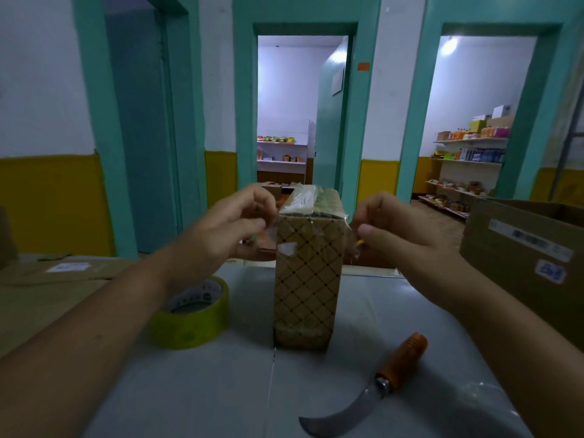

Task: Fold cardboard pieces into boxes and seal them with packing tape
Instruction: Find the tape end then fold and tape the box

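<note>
curved steel knife with orange handle [379, 384] lies bare-bladed near the right forearm: cut risk. tall diamond-patterned tan cardboard box [306, 279] stands upright mid grey table [221, 390], clear packing tape strip [303, 200] over its top. left hand [227, 229] and right hand [401, 229] each pinch a loose tape end at the top edges. an uneven pull could wrinkle the tape or tip the box. yellow-green tape roll [192, 314] sits just left.

The left forearm [104, 311] hides part of the yellow tape roll [196, 324]. The large carton [512, 257] at right runs off the frame edge, its labels blurred. Goods on the far shelves [471, 140] are too small to identify.
</note>
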{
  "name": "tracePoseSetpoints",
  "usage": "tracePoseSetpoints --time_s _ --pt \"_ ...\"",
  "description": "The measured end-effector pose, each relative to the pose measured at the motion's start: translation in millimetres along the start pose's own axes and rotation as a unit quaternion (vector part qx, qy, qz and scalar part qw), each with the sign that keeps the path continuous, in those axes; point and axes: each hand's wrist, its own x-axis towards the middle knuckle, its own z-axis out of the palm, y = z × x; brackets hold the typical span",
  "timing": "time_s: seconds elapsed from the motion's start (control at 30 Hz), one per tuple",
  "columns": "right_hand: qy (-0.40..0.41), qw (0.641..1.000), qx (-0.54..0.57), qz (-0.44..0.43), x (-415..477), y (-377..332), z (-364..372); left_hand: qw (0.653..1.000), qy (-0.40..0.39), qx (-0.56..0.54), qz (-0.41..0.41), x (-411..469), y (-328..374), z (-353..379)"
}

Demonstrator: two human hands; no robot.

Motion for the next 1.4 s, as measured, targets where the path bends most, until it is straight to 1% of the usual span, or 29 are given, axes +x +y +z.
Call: tracePoseSetpoints --time_s 0.07,0.17,0.33,0.5,0.73,0.93,1.13,1.27,1.4 --pt "-0.012 1.0 0.006 0.0 -0.5 -0.1 -1.5 1.0 -0.006 0.021 0.015 -0.5 0.6 1.7" --pt "-0.025 0.998 -0.043 -0.031 -0.4 -0.9 -1.3 0.998 -0.017 0.048 0.038 -2.1 1.4 3.0" --pt "-0.02 0.998 -0.046 -0.048 0.1 -0.9 0.1 0.999 -0.023 0.028 0.036 -2.3 3.4 1.2" --pt "-0.012 0.997 -0.05 -0.056 1.1 1.0 1.7 0.998 -0.014 0.036 0.047 -2.1 3.1 2.8" --pt "0.028 0.993 -0.077 -0.084 0.0 3.8 12.4 0.994 0.052 0.064 0.074 -0.1 -0.2 12.0" --pt "0.069 0.984 -0.128 -0.103 -1.5 9.5 20.4 0.994 0.06 0.054 0.074 -1.1 -1.7 18.2" --pt "0.131 0.982 -0.094 -0.099 -2.6 12.7 36.8 0.992 0.086 0.061 0.071 -1.1 -0.1 25.0" --pt "0.13 0.983 -0.087 -0.093 -1.8 11.7 36.9 0.991 0.099 0.055 0.069 -0.6 0.5 26.4" --pt "0.129 0.977 -0.135 -0.103 -1.2 11.3 40.8 0.994 0.097 0.011 0.039 -0.1 6.0 27.3"
